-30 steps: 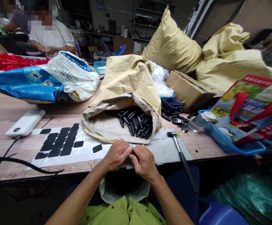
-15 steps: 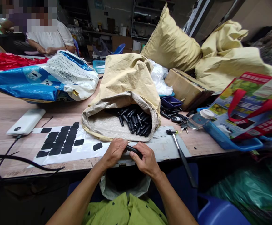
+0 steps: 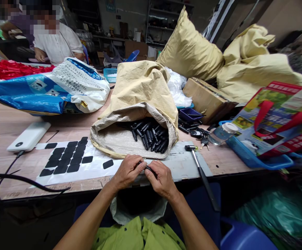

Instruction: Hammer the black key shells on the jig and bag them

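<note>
A slim black rod-shaped piece, mostly covered by fingers, is held between my two hands at the table's front edge. My left hand is closed on its left end, thumb pressed along it. On the other end, my right hand is closed too, and the fingertips of both hands nearly meet. Right behind them lies a yellow woven sack, its mouth facing me. Inside the mouth sits a pile of similar-looking black pieces. Below my hands, a pale open bag hangs at my lap.
A hammer lies to the right, its handle jutting past the edge. Left are black stickers on a white sheet, a power bank and a cable. Keys, a jar and a blue basket stand right. A co-worker sits across.
My left hand has slid right along the black piece, covering more of it and closing the gap to my right hand. The co-worker's hands have shifted. The sack and hammer stay put.
</note>
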